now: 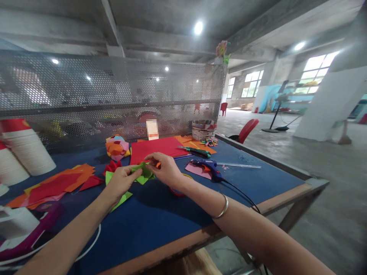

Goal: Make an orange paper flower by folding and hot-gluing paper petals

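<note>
My left hand (122, 182) and my right hand (165, 169) meet over the blue table (160, 217), both pinched on a folded green paper piece (143, 172). An orange scrap shows at my right fingertips. A flat green sheet (120, 193) lies under my left hand, with a red folded paper shape (112, 166) just behind it. A silver bangle sits on my right forearm.
A red paper sheet (156, 149), a multicoloured paper flower (117, 147), loose orange and red sheets (57, 185), a blue glue gun (209, 170) with its cable, a clear ruler (241, 165), scissors (196, 151) and a woven basket (203, 130) lie around. A perforated metal screen (109, 95) backs the table.
</note>
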`<state>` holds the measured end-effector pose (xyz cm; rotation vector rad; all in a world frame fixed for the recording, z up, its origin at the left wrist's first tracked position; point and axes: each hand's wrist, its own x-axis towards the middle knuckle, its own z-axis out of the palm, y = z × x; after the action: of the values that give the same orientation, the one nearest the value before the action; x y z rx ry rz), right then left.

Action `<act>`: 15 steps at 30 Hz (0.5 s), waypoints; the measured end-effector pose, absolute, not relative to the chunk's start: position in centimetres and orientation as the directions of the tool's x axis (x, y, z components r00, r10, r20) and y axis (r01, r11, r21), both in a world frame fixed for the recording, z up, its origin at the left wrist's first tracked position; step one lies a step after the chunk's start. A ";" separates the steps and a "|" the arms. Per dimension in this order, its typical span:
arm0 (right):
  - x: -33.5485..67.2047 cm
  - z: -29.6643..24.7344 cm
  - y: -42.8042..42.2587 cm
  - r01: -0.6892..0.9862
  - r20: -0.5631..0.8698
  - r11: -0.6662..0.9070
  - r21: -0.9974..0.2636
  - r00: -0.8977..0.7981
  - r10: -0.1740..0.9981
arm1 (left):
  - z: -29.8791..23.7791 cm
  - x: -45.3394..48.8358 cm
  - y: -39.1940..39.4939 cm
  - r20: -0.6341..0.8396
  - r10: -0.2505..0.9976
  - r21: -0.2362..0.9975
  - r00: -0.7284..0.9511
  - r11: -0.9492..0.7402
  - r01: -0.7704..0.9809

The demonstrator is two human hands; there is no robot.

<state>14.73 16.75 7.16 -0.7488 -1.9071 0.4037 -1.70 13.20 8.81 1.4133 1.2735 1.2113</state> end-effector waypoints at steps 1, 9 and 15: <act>14.7 7.1 16.7 0.299 0.689 0.756 -0.582 -0.312 0.654 | 8.8 -1.7 13.2 0.124 0.992 0.978 0.016 -0.125 0.164; 14.6 7.2 16.7 0.276 0.682 0.742 -0.610 -0.293 0.670 | 9.0 -1.4 12.8 0.105 0.993 0.984 0.046 -0.111 0.138; 14.8 7.1 16.9 0.209 0.739 0.796 -0.568 -0.296 0.605 | 9.3 -1.2 12.8 0.092 0.996 0.994 0.005 -0.092 0.063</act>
<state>14.75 16.86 7.11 -0.6199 -1.8670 0.4427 -1.24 12.82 9.33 1.3253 1.2086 1.2448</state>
